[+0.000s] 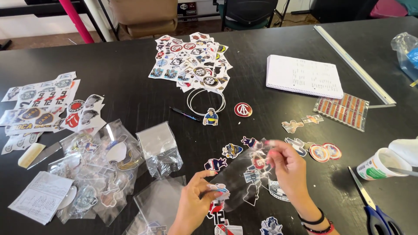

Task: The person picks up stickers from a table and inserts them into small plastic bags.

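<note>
You are working over the black table (pixel 130 69), holding a clear plastic sleeve (pixel 237 174) stretched between both hands. Your right hand (pixel 289 167) is pinching its upper edge; your left hand (pixel 196 200) is pinching a sticker (pixel 219 188) at its lower corner. Risk: the slippery film is likely buckling, so the sticker may be catching at the mouth and creasing.

2 bare hands, raised over the table edge. Left hand (pixel 194 200): fingers curled, thumb and forefinger pinched together. Right hand (pixel 287 167): palm down, fingertips (pixel 271 148) pinched, blurred; 2 bands, black and red, on the wrist.
</note>
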